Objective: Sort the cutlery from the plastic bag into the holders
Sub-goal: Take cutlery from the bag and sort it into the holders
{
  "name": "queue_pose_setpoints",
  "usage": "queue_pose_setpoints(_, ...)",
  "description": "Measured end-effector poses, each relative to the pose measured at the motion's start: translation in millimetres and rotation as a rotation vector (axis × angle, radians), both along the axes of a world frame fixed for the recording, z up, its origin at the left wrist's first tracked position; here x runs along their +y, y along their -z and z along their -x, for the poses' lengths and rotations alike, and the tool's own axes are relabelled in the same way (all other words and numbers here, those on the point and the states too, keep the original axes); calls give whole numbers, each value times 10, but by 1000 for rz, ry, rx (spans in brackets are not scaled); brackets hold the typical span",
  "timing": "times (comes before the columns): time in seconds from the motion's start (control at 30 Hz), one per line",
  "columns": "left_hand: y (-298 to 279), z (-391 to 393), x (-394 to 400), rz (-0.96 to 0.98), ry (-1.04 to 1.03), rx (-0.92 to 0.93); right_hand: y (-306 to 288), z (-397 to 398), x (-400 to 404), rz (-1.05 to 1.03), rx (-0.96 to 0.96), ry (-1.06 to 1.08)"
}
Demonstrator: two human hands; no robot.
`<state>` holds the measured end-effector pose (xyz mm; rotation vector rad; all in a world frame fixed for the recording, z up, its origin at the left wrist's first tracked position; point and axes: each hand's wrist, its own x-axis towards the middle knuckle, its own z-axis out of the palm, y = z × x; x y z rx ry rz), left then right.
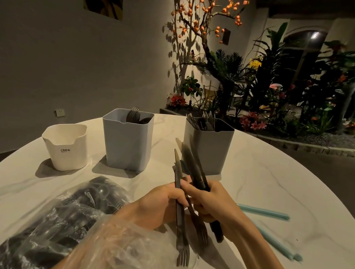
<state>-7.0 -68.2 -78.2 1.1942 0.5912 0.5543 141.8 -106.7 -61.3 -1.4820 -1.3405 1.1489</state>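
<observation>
My left hand [159,205] grips a dark plastic fork [181,219] by its handle, tines down toward me. My right hand [211,201] grips a bundle of several dark cutlery pieces [193,165], blurred, their tops pointing at the holders. A clear plastic bag [69,217] full of black cutlery lies at the lower left, partly over my left forearm. Three holders stand behind: a white one [65,146] whose inside is not visible, a pale blue one [127,142] with forks in it, and a grey one [207,146] with several utensils.
Two light-blue bag-sealing sticks [263,211] lie on the white marble round table [277,185] to the right of my hands. Beyond the table's far edge are a wall and a bed of plants and flowers.
</observation>
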Motion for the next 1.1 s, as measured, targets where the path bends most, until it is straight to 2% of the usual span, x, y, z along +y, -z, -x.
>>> queue_pose_setpoints(0.1,-14,19,12,18,12,-24,-13,-26,-11,6,27,-58)
queue_pose_setpoints(0.2,-33,30,31,128,18,-169,-26,-34,10,-92,79,36)
queue_pose_setpoints(0.3,-26,15,67,267,-112,-325,-38,-139,63,-115,227,124)
queue_pose_setpoints(0.37,-26,11,89,306,-192,-384,-35,-202,93,-119,249,160)
queue_pose_setpoints(0.43,-43,17,94,315,-243,-402,-34,-213,93,-134,211,202)
queue_pose_setpoints(0.57,-61,35,103,300,-348,-386,-41,-193,75,-186,352,203)
queue_pose_setpoints(0.73,-49,51,126,322,-405,-411,-78,-203,68,-270,414,231)
queue_pose_setpoints(0.83,-43,58,136,328,-394,-405,-93,-191,39,-337,360,308)
queue_pose_setpoints(0.97,-23,49,139,337,-380,-407,-47,-177,54,-405,397,334)
queue_pose_setpoints(1.1,7,68,146,282,-346,-384,151,-121,121,-337,173,336)
